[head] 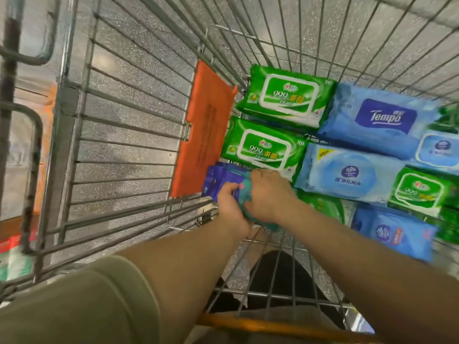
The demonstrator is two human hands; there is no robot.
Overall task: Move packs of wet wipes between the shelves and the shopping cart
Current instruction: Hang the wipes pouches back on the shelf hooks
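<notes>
1. Location: the purple wipes packs [218, 178] lie in the shopping cart [129, 135] at its near left corner, beside the orange flap [203, 130].
2. Grip: the left hand [229, 203] curls around the packs' near edge; the right hand [267, 194] clasps a teal pack [248, 209] just beside them.
3. Relation: both hands sit on the bundle, whose long axis appears to run away from the person. A lift likely goes straight up.
</notes>
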